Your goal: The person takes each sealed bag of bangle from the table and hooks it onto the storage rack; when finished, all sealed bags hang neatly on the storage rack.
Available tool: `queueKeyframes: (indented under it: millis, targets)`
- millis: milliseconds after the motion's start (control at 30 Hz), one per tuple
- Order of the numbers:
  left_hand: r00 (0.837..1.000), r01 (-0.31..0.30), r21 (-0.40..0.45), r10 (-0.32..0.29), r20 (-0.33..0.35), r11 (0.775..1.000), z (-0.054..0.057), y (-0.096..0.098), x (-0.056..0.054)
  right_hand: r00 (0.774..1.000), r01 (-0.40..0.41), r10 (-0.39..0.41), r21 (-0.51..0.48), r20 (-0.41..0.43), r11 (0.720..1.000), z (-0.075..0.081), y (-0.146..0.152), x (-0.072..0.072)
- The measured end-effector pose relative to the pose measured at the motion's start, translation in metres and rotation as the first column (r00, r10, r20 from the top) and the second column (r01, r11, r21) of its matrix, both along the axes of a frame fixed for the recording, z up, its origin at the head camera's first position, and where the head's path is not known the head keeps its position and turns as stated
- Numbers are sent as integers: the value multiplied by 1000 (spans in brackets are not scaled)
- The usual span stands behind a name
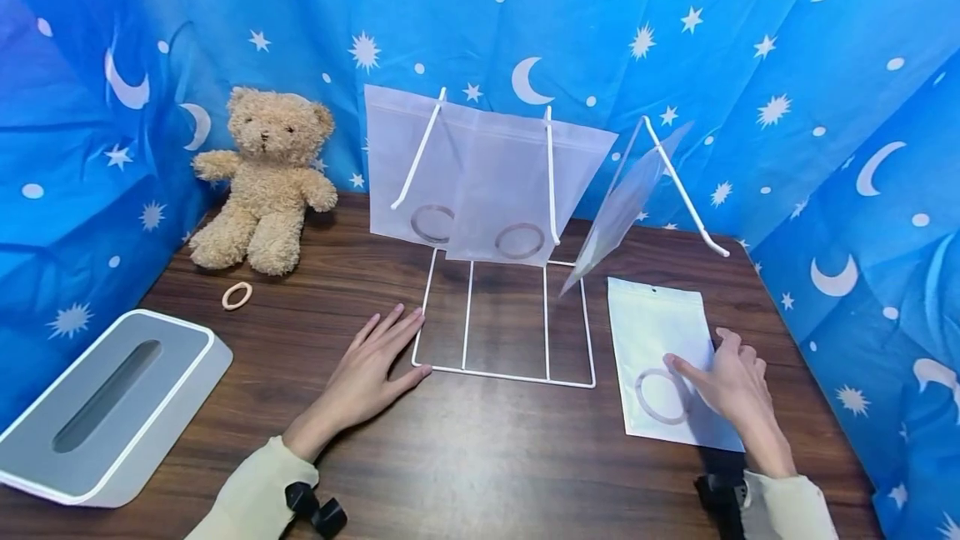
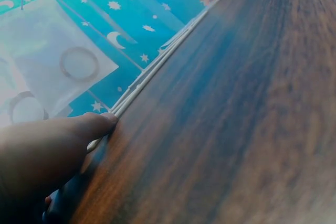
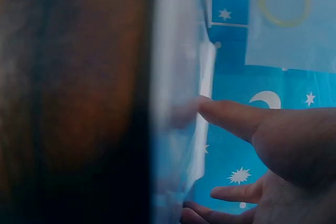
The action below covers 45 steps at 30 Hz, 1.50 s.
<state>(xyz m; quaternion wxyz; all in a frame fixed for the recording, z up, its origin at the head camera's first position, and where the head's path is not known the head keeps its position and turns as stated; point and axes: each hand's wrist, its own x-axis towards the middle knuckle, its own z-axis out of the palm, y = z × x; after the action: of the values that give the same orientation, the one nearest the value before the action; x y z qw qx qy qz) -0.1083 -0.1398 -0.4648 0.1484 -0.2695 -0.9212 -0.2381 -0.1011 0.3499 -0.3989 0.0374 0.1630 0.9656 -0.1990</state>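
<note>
My left hand (image 1: 366,375) rests on the table with its fingers extended, fingertips and thumb at the left side of a white wire rack's base (image 1: 504,373). In the left wrist view the thumb (image 2: 100,124) touches the rack's wire. A flat white zip pouch (image 1: 652,325) with a ring-shaped outline showing lies right of the rack. Over its right part is my right hand (image 1: 738,386), thumb on the pouch and the other fingers loosely spread past its right edge. The right wrist view shows the thumb (image 3: 231,116) against the pouch's surface.
Two similar pouches (image 1: 531,182) hang from the rack's left and middle prongs, a third (image 1: 626,202) hangs tilted at the right prong. A teddy bear (image 1: 266,182), a small wooden ring (image 1: 237,296) and a grey tissue box (image 1: 161,423) stand at left. Starry blue cloth (image 1: 465,15) surrounds the table.
</note>
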Motion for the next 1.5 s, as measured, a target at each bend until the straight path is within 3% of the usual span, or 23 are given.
queueKeyframes:
  millis: [200, 400, 567, 733, 867, 967, 1100, 1133, 1167, 1267, 1333, 1367, 1400, 1433, 1500]
  targets:
    - [1000, 0, 9, 0, -11, 1000, 0, -1, -1, 1000, 1, -1, -17, -7, 1000, 1, 0, -2]
    - [1000, 3, 5, -3, -4, 1000, 1, -1, -1, 999, -26, 21, -132, -42, 991, -1, 9, -5]
    - [1000, 10, -7, -10, 13, 1000, 1, 0, 0, 986, -86, 48, -235, -162, 968, -7, 17, 5]
    - [1000, 5, -12, -5, 13, 1000, 1, 1, 0, 944, -92, 11, -231, -330, 969, -2, 24, 25]
    - [1000, -2, -12, 2, 12, 1000, 0, 1, 0, 885, -47, -74, -247, -460, 968, 12, 19, 49]
    - [1000, -4, -6, 4, 13, 1000, 0, 1, 0, 847, -24, -149, -316, -510, 949, 27, 9, 67]
    - [1000, -5, -4, 5, 9, 1000, 2, 1, 0, 779, -88, -181, -390, -601, 916, 50, -10, 90]
    - [1000, -6, -4, 6, 9, 1000, 3, 1, 0, 743, -159, -170, -418, -647, 894, 54, -15, 94]
    - [1000, -7, -4, 7, 8, 1000, 3, 0, 0, 726, -194, -161, -423, -669, 885, 59, -21, 98]
    - [1000, -9, -5, 9, 8, 1000, 4, 0, 0, 624, -414, -99, -435, -775, 799, 69, -39, 101]
    - [1000, -11, -6, 11, 9, 1000, 4, 0, 0, 560, -515, -36, -382, -828, 767, 74, -54, 100]
    - [1000, -10, -6, 10, 9, 1000, 4, 0, 0, 545, -529, -6, -350, -838, 773, 77, -64, 99]
    - [1000, -9, -6, 9, 10, 1000, 4, 1, 0, 503, -602, 15, -337, -864, 724, 78, -72, 96]
    - [1000, -8, -7, 8, 10, 1000, 4, 1, 0, 477, -646, 27, -329, -879, 689, 80, -81, 94]
    - [1000, -4, -7, 4, 13, 1000, 4, 2, 0, 445, -714, 29, -335, -895, 614, 82, -99, 90]
